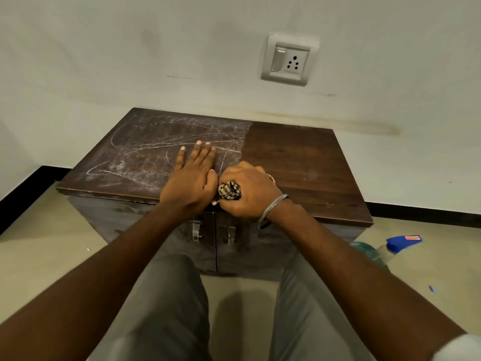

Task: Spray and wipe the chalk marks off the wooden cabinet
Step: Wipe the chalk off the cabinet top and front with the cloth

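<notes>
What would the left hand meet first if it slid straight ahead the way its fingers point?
The left hand lies flat on the cabinet top; ahead are only chalk marks, no object. Beyond the back edge it would likely meet the wall.

Upper right, a switch-and-socket plate (287,60) sits on the white wall (104,48); black skirting (421,210) edges the beige floor (52,256) beneath my grey trousers (166,308).
</notes>
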